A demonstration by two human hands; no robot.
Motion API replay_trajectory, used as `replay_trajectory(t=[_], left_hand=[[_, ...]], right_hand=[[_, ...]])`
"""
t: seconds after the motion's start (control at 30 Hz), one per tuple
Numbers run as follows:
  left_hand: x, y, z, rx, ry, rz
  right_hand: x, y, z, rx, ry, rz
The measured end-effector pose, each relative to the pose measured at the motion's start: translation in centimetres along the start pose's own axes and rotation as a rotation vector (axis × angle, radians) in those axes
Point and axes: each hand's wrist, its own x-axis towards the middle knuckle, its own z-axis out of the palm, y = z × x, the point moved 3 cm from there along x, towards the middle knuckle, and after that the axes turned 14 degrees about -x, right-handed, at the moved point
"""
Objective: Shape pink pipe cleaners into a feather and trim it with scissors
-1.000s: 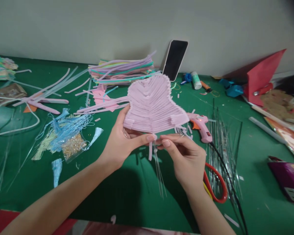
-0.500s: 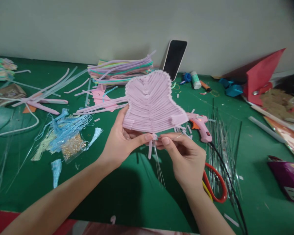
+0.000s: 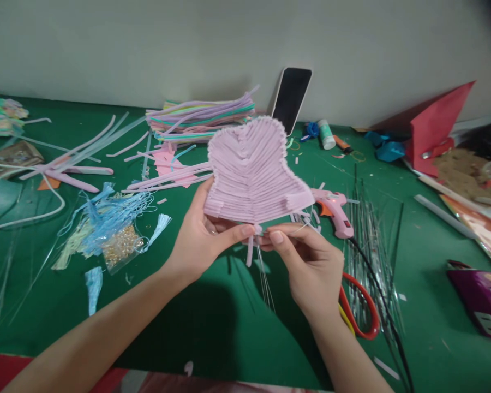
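Observation:
A pink ribbed piece made of fuzzy pipe cleaners [image 3: 253, 172], shaped like a small bodice, is held upright above the green table [image 3: 213, 327]. My left hand [image 3: 202, 234] grips its lower left edge, thumb pressed at the bottom middle. My right hand [image 3: 311, 262] pinches the bottom middle beside that thumb, at a short pink stub and a few thin clear strands [image 3: 265, 278] that hang down below the piece. Both hands are closed on the piece.
A pink glue gun [image 3: 335, 210] lies right of the piece, its black cord running toward me. Red-handled scissors [image 3: 362, 311] and thin wires [image 3: 372, 240] lie by my right wrist. Stacked pipe cleaners [image 3: 200, 117], a leaning phone [image 3: 291, 98] and blue tassels [image 3: 110, 218] surround them.
The pink piece and both hands have risen very slightly; the grip is the same.

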Motion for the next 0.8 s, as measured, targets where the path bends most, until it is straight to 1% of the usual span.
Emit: replay_trajectory(t=[0.4, 0.6, 0.8], left_hand=[[-0.08, -0.05, 0.29, -0.064, -0.009, -0.030], [-0.06, -0.02, 0.36, -0.039, 0.000, -0.044], [-0.01, 0.01, 0.37, -0.052, -0.007, -0.033]], right_hand=[[0.09, -0.01, -0.09, -0.025, -0.039, -0.003], [0.11, -0.06, -0.05, -0.044, 0.001, 0.017], [0.14, -0.16, 0.04, -0.023, -0.006, 0.034]])
